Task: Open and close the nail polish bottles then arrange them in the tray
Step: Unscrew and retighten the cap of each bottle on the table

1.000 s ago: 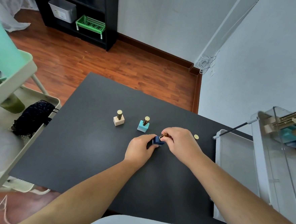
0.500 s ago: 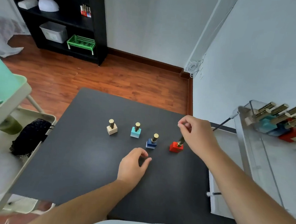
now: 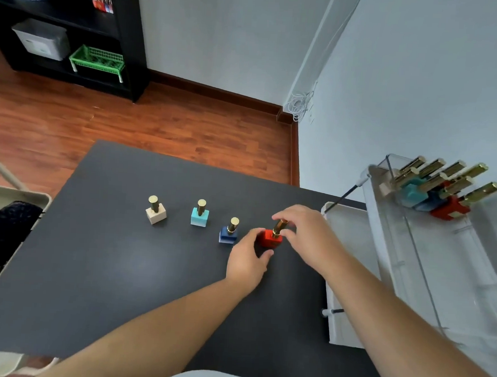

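Matte black bench (image 3: 103, 266), left to right: beige square gold-capped nail polish bottle (image 3: 155, 214), light-blue bottle (image 3: 199, 216), dark-blue bottle (image 3: 228, 234), red bottle (image 3: 270, 238). Left hand (image 3: 246, 259) grips the red bottle's base, hiding its near side. Right hand (image 3: 308, 236) pinches its gold cap. Clear plastic tray (image 3: 456, 276) at far right; the bottles inside are blurred. Any print is too small to read.

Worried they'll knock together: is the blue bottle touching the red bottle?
Apart. The head view shows bare table and fingers of the left hand between the blue bottle and the red bottle.
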